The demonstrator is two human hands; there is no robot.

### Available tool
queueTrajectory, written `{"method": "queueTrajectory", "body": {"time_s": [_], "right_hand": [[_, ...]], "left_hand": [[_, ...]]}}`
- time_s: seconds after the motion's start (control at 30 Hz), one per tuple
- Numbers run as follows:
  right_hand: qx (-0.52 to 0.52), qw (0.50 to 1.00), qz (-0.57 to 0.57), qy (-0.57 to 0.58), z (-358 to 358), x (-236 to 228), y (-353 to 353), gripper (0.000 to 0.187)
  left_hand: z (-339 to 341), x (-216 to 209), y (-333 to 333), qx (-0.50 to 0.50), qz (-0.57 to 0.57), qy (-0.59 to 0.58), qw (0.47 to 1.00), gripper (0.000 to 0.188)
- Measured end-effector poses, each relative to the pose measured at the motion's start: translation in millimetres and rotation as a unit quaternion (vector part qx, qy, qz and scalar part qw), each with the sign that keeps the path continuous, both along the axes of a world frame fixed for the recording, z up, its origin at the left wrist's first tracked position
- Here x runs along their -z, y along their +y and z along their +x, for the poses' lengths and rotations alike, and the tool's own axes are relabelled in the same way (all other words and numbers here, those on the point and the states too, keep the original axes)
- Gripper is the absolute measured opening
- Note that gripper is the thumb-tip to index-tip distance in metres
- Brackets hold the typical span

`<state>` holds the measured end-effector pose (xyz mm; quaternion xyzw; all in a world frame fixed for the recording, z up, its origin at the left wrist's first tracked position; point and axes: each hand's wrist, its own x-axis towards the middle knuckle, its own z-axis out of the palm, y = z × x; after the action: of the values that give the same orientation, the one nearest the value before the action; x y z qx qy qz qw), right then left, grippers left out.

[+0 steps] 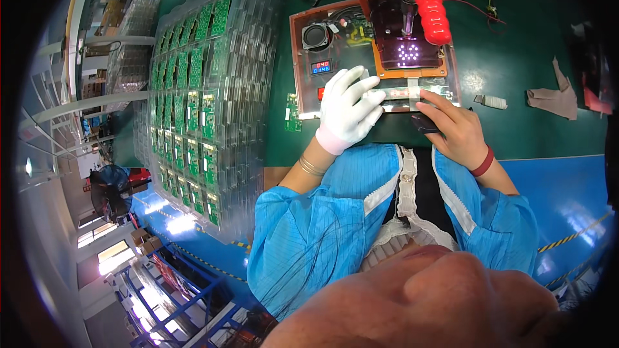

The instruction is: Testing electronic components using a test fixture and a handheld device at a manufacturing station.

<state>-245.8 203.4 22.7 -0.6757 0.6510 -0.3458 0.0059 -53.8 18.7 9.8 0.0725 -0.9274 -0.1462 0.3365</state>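
A white glove covers my left hand (349,108), whose fingers are spread over the front of a clear-topped electronic test fixture (303,45). Nothing shows in its grasp. My right hand (456,130), bare with a red wristband, is curled at the fixture's front edge. Its fingertips are by a pale upright strip (414,94) and a small lit part of the fixture. Between its fingers and thumb sits a dark glossy object (424,123), mostly covered, its kind unclear. Beyond the hands, a dark plate (393,55) glows with small white lights beneath a press with a red ribbed handle (431,6).
Tall stacked clear trays (251,90) of green circuit boards stand at left. One loose green circuit board (293,113) lies beside the fixture. On the green table (516,58) at right are a white roll (491,101) and a beige cloth piece (556,96).
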Motion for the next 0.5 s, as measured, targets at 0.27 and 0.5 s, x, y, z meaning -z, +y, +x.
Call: {"method": "queueTrajectory", "body": {"time_s": [0.27,0.5], "right_hand": [[0.023,1.000,-0.013,-0.015,-1.6,-0.9,4.1,0.044],[0.042,0.998,0.021,-0.035,-1.3,-16.2,4.3,0.042]], "left_hand": [[7.1,1.4,-1.2,-0.012,0.018,0.013,1.000,0.025],[13.4,0.3,-4.4,-0.007,0.013,0.015,1.000,0.024]]}}
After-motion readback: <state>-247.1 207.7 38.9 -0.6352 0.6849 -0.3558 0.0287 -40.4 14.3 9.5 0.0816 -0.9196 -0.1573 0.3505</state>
